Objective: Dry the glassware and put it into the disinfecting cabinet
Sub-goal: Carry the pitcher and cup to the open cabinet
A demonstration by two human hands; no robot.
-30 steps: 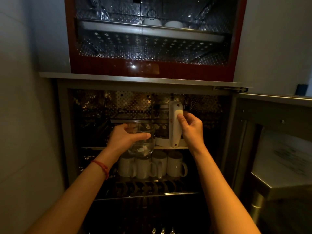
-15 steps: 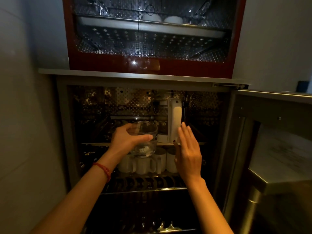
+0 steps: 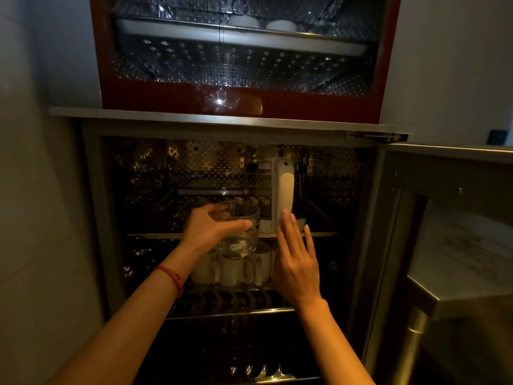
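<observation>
Held in the left hand, a clear glass cup at centre frame, level with the upper rack of the open cabinet. Grip closed round its side, thumb across the front, probably to steady it on the way in. Forearm raised from lower left, wrist bent inward. Right hand flat, fingers spread and empty, just below the upright white holder, likely guarding space beside it. White mugs lined up below.
</observation>
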